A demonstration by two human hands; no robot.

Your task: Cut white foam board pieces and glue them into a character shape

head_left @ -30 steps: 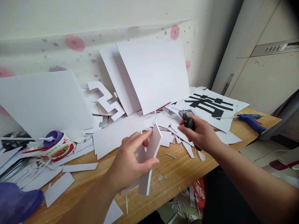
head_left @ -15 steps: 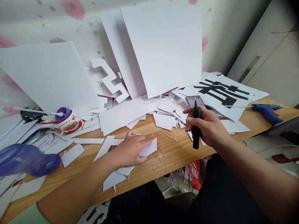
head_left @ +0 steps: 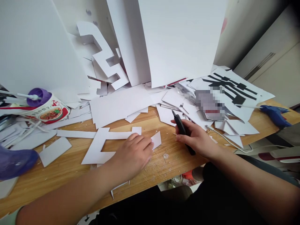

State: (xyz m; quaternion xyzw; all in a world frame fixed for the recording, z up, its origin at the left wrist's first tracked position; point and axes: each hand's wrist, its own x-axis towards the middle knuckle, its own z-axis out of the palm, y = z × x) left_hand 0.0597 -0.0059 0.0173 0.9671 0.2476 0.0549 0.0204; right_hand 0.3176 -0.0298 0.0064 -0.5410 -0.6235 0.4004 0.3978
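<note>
My left hand [head_left: 137, 151] rests palm down over a white foam-board cutout [head_left: 95, 151] with bars, its fingers curled closed upon the board. A small white strip end [head_left: 156, 140] sticks out to the right of the knuckles. The part under my palm is hidden. In my right hand [head_left: 195, 137] is a black craft knife [head_left: 181, 126], its thin tip pointing up and left, held just above the wooden table, apart from the cutout.
White foam sheets [head_left: 180, 40] lean at the back. A paper noodle cup [head_left: 52, 111] with purple tape roll stands left. A blue glue gun [head_left: 275, 115] lies at the right edge. A pixelated phone [head_left: 209, 104] lies near a printed sheet [head_left: 231, 86]. Loose offcuts surround everything.
The camera view has tilted down and shifted. My right hand has lowered, and the knife now leans to the left. My left hand's fingers have curled in more over the board.
</note>
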